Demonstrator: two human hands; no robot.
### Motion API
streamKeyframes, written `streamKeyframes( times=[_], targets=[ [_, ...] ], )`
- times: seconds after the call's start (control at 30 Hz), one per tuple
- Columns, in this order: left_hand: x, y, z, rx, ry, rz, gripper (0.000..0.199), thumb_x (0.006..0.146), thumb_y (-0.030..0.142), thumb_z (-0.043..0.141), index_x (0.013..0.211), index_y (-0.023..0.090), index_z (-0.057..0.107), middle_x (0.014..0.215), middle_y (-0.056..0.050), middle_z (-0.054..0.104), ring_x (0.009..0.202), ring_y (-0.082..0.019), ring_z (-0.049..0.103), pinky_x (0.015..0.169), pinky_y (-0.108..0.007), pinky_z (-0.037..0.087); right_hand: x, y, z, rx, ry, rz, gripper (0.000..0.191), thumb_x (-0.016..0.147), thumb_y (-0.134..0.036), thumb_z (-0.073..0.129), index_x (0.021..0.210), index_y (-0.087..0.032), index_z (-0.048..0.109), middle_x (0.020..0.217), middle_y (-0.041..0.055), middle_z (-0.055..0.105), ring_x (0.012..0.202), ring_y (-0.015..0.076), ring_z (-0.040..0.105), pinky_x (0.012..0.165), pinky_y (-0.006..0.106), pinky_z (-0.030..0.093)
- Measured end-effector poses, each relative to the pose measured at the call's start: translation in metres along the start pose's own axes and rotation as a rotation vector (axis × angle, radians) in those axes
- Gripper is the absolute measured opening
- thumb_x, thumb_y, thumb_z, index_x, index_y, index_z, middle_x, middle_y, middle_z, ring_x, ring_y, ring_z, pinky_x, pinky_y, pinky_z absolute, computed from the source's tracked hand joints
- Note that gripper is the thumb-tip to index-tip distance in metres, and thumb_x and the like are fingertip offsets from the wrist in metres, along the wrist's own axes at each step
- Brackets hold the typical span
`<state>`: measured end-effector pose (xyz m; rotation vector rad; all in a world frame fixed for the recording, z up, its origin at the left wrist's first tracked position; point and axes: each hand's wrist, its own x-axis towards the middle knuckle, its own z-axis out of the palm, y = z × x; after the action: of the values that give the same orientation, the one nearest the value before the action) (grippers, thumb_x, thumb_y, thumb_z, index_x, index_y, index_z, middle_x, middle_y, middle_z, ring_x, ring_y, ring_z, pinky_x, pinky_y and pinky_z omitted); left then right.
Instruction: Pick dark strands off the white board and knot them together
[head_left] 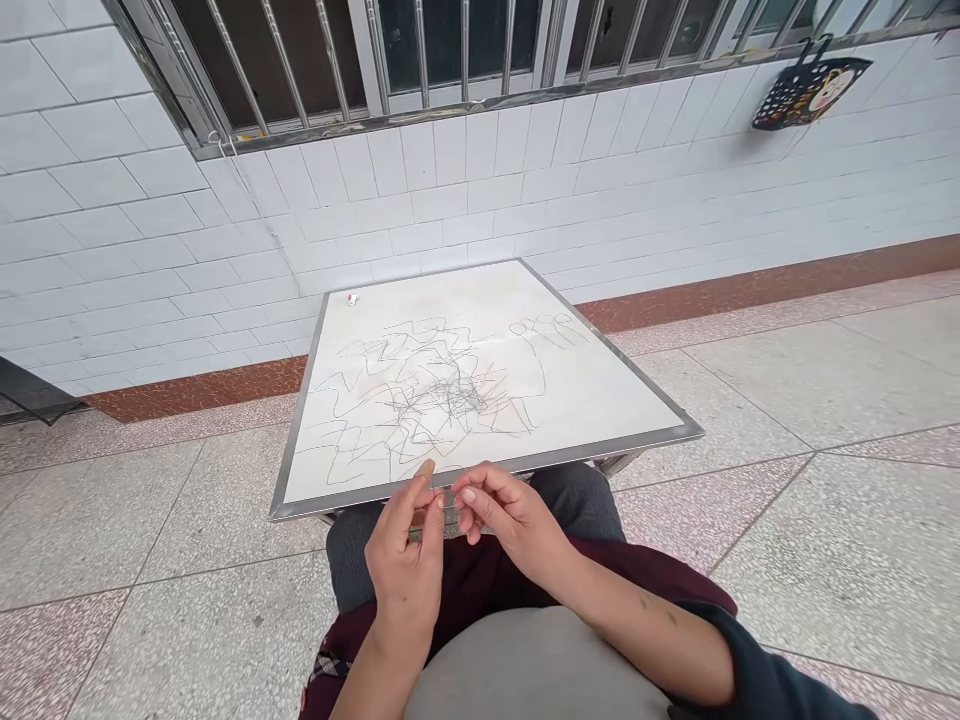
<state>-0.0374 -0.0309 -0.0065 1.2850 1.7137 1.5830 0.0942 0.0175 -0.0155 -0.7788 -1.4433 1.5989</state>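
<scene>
My left hand [407, 560] is raised at the near edge of the table [615, 400], its thumb and fingers brought together in a pinch. Something thin, like a thread or needle, shows faintly at its fingertips, too small to name. A tan patch or cover [427, 467] sits at the tip of one left finger. Close beside it on the right, my right hand [514, 520] has thumb and forefinger pressed together and the other fingers curled. Whatever it pinches cannot be made out. Both hands are above my lap, with the fingertips a small gap apart.
Dark scribbled lines [450, 395] cover much of the white, metal-edged tabletop. A small white and red bit [353, 299] lies at its far left corner. Behind stand a tiled wall [465, 190] and barred windows [465, 50]. A dotted bag [810, 90] hangs at right.
</scene>
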Motion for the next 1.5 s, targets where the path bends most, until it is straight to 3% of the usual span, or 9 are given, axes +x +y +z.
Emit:
streamKeyframes(
  times=[0.1, 0.2, 0.33, 0.57, 0.83, 1.23, 1.5],
  targets=[
    [0.001, 0.002, -0.002, -0.187, -0.057, -0.153, 0.038, 0.079, 0.034, 0.067, 0.115, 0.024, 0.065, 0.088, -0.004, 0.071, 0.085, -0.02, 0.065, 0.083, -0.034, 0.05, 0.001, -0.002, -0.007, -0.099, 0.018, -0.047, 0.03, 0.091, -0.046, 0.048, 0.092, -0.02, 0.062, 0.08, 0.0006, 0.059, 0.058, 0.0093, 0.058, 0.061, 0.027, 0.05],
    [0.004, -0.003, -0.007, -0.281, -0.154, -0.231, 0.036, 0.078, 0.033, 0.068, 0.112, 0.021, 0.066, 0.091, -0.005, 0.073, 0.093, -0.021, 0.065, 0.09, -0.035, 0.047, 0.003, -0.003, -0.012, -0.133, -0.008, -0.04, 0.029, 0.091, -0.045, 0.049, 0.094, -0.021, 0.064, 0.074, -0.0009, 0.059, 0.057, 0.0096, 0.058, 0.063, 0.027, 0.051],
    [0.006, -0.013, -0.011, -0.359, -0.247, -0.286, 0.033, 0.077, 0.03, 0.07, 0.109, 0.022, 0.068, 0.089, -0.004, 0.073, 0.085, -0.018, 0.065, 0.076, -0.03, 0.052, 0.005, -0.001, -0.012, 0.063, -0.034, 0.09, 0.027, 0.088, -0.045, 0.056, 0.097, -0.02, 0.06, 0.07, -0.0022, 0.063, 0.063, 0.0111, 0.064, 0.064, 0.027, 0.053],
    [0.006, -0.01, -0.009, -0.39, -0.285, -0.298, 0.033, 0.076, 0.027, 0.071, 0.109, 0.023, 0.068, 0.082, -0.001, 0.07, 0.068, -0.011, 0.061, 0.072, -0.026, 0.053, 0.006, 0.006, -0.01, 0.33, -0.046, 0.213, 0.025, 0.08, -0.039, 0.068, 0.092, -0.018, 0.061, 0.078, -0.0006, 0.068, 0.069, 0.0117, 0.069, 0.069, 0.027, 0.055],
    [0.007, -0.01, -0.014, -0.348, -0.291, -0.292, 0.034, 0.076, 0.027, 0.071, 0.11, 0.024, 0.068, 0.081, 0.0, 0.069, 0.073, -0.013, 0.062, 0.072, -0.026, 0.054, 0.009, 0.012, -0.009, 0.253, 0.041, 0.172, 0.02, 0.075, -0.035, 0.072, 0.085, -0.019, 0.068, 0.072, -0.0012, 0.066, 0.064, 0.0091, 0.061, 0.056, 0.02, 0.047],
    [0.011, -0.01, -0.019, -0.28, -0.32, -0.271, 0.035, 0.079, 0.03, 0.068, 0.113, 0.023, 0.066, 0.082, -0.002, 0.068, 0.078, -0.015, 0.062, 0.07, -0.026, 0.053, 0.012, 0.013, -0.001, 0.331, 0.067, 0.185, 0.02, 0.073, -0.035, 0.074, 0.084, -0.018, 0.068, 0.07, -0.0019, 0.067, 0.062, 0.0082, 0.061, 0.059, 0.021, 0.048],
    [0.009, -0.007, -0.019, -0.286, -0.368, -0.239, 0.033, 0.082, 0.029, 0.065, 0.114, 0.023, 0.065, 0.09, -0.003, 0.067, 0.08, -0.017, 0.064, 0.081, -0.034, 0.054, 0.013, 0.013, 0.001, 0.328, 0.101, 0.143, 0.021, 0.072, -0.035, 0.075, 0.081, -0.018, 0.067, 0.067, -0.0023, 0.067, 0.059, 0.0088, 0.063, 0.059, 0.022, 0.052]
  ],
)
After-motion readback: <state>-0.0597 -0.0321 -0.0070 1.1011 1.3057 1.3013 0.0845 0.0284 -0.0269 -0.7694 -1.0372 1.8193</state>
